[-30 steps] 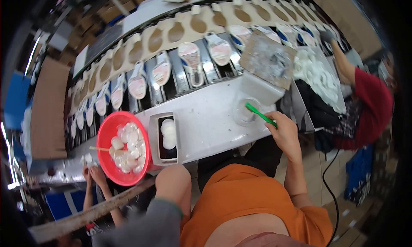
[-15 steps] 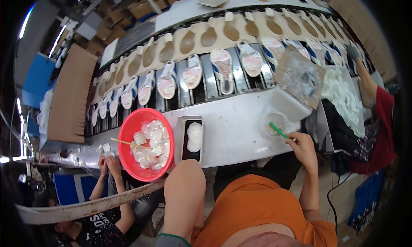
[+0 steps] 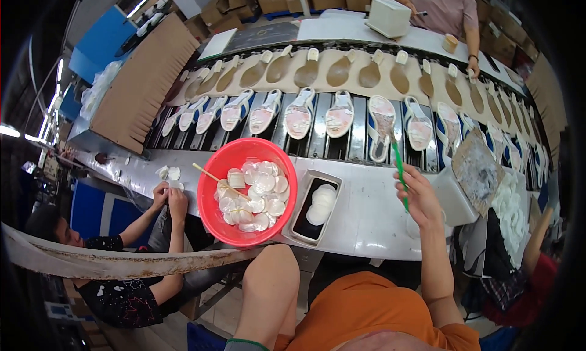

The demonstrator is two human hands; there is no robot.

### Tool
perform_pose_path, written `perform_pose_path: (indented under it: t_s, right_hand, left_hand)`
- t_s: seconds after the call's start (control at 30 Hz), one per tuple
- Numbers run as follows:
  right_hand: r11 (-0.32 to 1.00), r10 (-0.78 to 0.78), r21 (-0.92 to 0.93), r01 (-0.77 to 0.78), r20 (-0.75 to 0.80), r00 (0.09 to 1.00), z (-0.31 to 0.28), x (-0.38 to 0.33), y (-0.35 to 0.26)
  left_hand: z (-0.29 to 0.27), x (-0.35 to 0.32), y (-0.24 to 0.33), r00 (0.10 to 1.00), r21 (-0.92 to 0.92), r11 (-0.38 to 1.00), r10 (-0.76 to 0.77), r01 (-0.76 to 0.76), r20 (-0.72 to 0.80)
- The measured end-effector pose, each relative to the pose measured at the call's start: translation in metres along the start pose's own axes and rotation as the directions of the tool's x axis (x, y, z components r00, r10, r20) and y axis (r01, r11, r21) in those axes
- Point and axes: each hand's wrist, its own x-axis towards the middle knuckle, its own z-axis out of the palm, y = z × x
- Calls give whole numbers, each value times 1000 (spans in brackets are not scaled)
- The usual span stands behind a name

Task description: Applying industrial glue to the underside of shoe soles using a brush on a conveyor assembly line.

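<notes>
My right hand (image 3: 421, 195) is closed round a thin green-handled brush (image 3: 400, 168), held upright over the near edge of the conveyor. Its tip is at the sandal (image 3: 379, 128) with a pale, patchy insole and blue-and-white straps; I cannot tell whether it touches. Other sandals, such as one with a pinkish insole (image 3: 300, 114), lie in the same row. My left arm (image 3: 271, 284) is bent with the elbow forward. A grey, green-edged cuff shows at the lower edge, and the left hand itself is out of frame.
Left of me stands a red basin (image 3: 210, 220) of white discs, beside a pale tray (image 3: 336, 198) holding more. Brown soles (image 3: 339, 75) line the conveyor's far side. A stained board (image 3: 479, 171) leans at right. Co-workers are at the left, far side and right.
My right hand has lifted the brush from the clear cup on the table and moved it forward to a sandal. The view has shifted, bringing a co-worker at the far side into sight.
</notes>
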Motion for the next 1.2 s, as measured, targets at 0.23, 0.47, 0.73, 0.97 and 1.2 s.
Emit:
perform_pose_path:
  t_s: [0.23,0.47,0.73,0.97,1.2]
  right_hand:
    - [879,113,-476,19,246,963,91,107,31]
    - [439,-59,-766,469,496,866,157,235,103]
    - [-225,-175,-758,613,650,740,222,283,155]
    - [-193,-152,-733,652,679,718,217,280,159]
    - [-233,23,-711,663,678,735,211,277,155]
  left_hand:
    - [-48,-76,13,931,474,880,135,45,-339]
    - [-80,-148,40,59,-415,-254,-792,874,608]
    - [-104,-151,27,91,-571,-700,-595,430,798]
    - [-126,-187,6,-604,-219,-588,-797,779,-10]
    - [-120,-219,6,-420,297,-447,-895,844,-152]
